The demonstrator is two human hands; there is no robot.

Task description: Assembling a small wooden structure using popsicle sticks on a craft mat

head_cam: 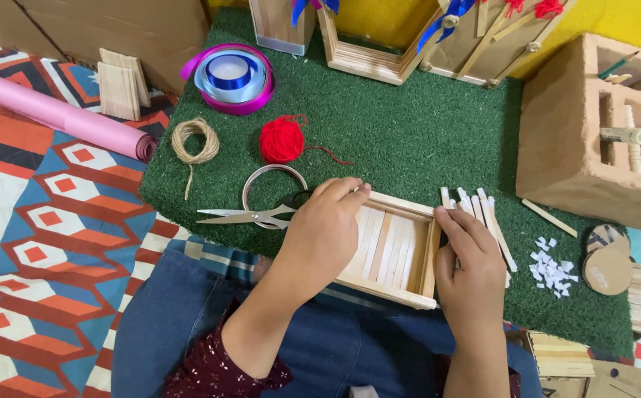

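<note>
Green turf matting (409,140) is spread as the floor surface, where a small wooden stick tray (394,250) is gripped by the left hand (324,236) and right hand (471,269), best held square and steady beside the loose sticks (482,210).

A shallow rectangular tray (394,250) built of pale wooden sticks lies flat, open side up, at the near edge of the green turf mat (409,140), slightly skewed. Loose pale sticks (482,214) lie in a fanned bunch just beside its right wall.
</note>
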